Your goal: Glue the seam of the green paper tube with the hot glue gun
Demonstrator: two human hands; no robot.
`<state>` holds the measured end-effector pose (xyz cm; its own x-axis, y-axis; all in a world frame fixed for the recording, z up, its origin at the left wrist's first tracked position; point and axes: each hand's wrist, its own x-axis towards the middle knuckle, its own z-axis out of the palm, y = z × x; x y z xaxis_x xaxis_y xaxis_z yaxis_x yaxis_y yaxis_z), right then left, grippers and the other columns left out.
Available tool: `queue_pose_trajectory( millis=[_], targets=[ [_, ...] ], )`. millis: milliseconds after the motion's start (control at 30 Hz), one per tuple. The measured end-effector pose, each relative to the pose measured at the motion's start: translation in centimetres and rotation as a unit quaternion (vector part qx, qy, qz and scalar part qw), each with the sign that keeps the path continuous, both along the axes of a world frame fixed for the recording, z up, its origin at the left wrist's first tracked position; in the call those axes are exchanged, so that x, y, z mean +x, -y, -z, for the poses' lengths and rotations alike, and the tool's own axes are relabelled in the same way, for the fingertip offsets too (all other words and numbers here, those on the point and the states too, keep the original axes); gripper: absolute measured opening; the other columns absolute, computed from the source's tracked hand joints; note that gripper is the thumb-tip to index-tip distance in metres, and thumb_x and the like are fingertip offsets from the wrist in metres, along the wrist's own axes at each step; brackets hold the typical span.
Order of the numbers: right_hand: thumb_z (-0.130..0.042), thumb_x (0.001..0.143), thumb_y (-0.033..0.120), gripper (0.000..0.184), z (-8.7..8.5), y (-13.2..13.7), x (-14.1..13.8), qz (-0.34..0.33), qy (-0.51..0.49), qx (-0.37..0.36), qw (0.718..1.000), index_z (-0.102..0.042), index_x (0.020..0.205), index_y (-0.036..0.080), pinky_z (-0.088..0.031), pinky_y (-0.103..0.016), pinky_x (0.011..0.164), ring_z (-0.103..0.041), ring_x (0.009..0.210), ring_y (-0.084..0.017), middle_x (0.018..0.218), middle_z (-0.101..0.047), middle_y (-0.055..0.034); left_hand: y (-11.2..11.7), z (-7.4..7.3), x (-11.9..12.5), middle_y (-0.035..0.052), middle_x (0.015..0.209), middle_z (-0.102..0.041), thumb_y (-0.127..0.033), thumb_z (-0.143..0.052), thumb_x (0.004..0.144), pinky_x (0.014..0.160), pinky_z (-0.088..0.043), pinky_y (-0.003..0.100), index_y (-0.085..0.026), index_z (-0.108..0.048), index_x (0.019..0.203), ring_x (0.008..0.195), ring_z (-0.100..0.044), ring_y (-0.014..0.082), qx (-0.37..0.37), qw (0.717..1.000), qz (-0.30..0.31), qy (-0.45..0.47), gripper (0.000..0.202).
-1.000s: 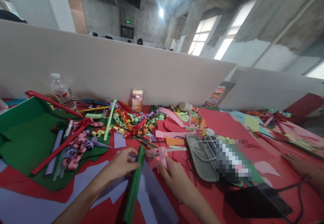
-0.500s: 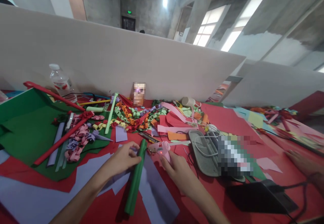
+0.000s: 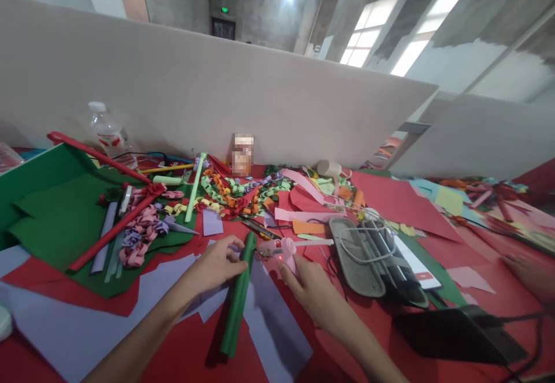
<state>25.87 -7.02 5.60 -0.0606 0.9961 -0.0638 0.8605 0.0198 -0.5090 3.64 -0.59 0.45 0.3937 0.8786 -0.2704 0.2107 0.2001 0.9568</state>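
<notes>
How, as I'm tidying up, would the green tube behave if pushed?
The green tube is probably light, as it looks like rolled paper. Its straight shape suggests some lengthwise stiffness. It may roll sideways, given its rounded sides.

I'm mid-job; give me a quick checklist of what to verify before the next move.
1. Right grip: ok, the right hand is closed around the pink glue gun.
2. Indicator: ok, the red light glows.
3. Left hand at the green tube: ok, near its far end; firmness cannot tell.
4. Gun's tip touching the tube: cannot tell; it points at the far end.
5. Other person's hand apart from both: ok, off to the right.
</notes>
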Motion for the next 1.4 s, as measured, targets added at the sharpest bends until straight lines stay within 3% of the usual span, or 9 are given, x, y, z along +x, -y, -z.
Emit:
queue_pose_trajectory(
  millis=[433, 733, 1200, 1400],
  targets=[
    [-0.042, 0.099, 0.045, 0.039, 0.3, -0.4, 0.3, 0.005, -0.026, 0.009, 1.000, -0.039, 0.066, 0.024, -0.024, -0.026, 0.050, -0.044, 0.049, -0.014, 0.054, -0.051, 0.0018, -0.2, 0.5, -0.1, -0.0030, 0.068, -0.062, -0.026, -0.070, 0.074, 0.055, -0.041, 0.025, -0.020, -0.060, 0.103, 0.056, -0.055, 0.0137, 0.028, 0.999, 0.004, -0.037, 0.031],
    [-0.042, 0.099, 0.043, 0.036, 0.5, -1.0, 0.4, 0.010, 0.002, -0.001, 1.000, -0.040, 0.068, 0.024, -0.020, -0.027, 0.050, -0.041, 0.046, -0.014, 0.052, -0.047, 0.0028, -0.3, 0.3, -0.2, -0.0012, 0.068, -0.064, -0.028, -0.075, 0.071, 0.053, -0.041, 0.025, -0.018, -0.062, 0.104, 0.056, -0.057, 0.0141, -0.002, 1.000, 0.000, -0.007, 0.037],
    [-0.038, 0.100, 0.046, 0.041, 0.3, -0.3, 0.6, -0.006, -0.009, 0.003, 1.000, -0.037, 0.065, 0.024, -0.024, -0.027, 0.049, -0.039, 0.047, -0.013, 0.054, -0.048, 0.0029, -0.3, 0.1, -0.2, -0.0015, 0.067, -0.065, -0.028, -0.075, 0.072, 0.054, -0.042, 0.025, -0.018, -0.062, 0.105, 0.056, -0.058, 0.0149, 0.000, 1.000, 0.005, -0.020, 0.037],
    [-0.040, 0.100, 0.048, 0.041, 0.4, 0.1, 0.5, -0.011, -0.027, -0.001, 1.000, -0.042, 0.068, 0.023, -0.025, -0.027, 0.049, -0.042, 0.048, -0.013, 0.055, -0.051, 0.0025, -0.3, 0.2, -0.2, -0.0016, 0.067, -0.064, -0.029, -0.074, 0.073, 0.052, -0.041, 0.024, -0.018, -0.061, 0.104, 0.055, -0.057, 0.0139, -0.003, 1.000, 0.009, -0.013, 0.036]
  ],
)
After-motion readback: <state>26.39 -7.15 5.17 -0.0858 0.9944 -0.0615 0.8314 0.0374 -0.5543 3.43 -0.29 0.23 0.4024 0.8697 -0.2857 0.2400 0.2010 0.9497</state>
